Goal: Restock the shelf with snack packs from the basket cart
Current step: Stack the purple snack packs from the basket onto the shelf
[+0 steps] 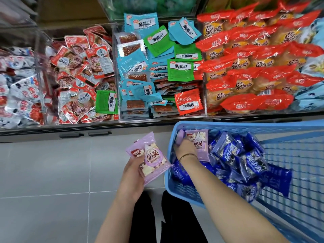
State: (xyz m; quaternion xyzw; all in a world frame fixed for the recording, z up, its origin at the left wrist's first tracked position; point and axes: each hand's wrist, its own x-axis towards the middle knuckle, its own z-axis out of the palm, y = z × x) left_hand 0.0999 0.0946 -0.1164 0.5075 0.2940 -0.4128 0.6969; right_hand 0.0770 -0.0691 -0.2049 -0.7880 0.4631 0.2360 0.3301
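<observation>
My left hand (131, 170) holds a purple snack pack (152, 158) just left of the blue basket cart (169, 155), over the floor. My right hand (185, 148) reaches into the cart's near left corner and grips a second purple snack pack (199, 142). Several dark blue snack packs (245, 160) fill the cart's bottom. The shelf (157, 120) stands ahead, split into clear bins.
The bins hold white and red packs (21, 92) at left, red meat packs (78, 74), blue and green packs (157, 67) in the middle, and red-wrapped cakes (254, 64) at right. Grey tiled floor (52, 172) lies below the shelf. My dark trouser legs (157, 216) stand beside the cart.
</observation>
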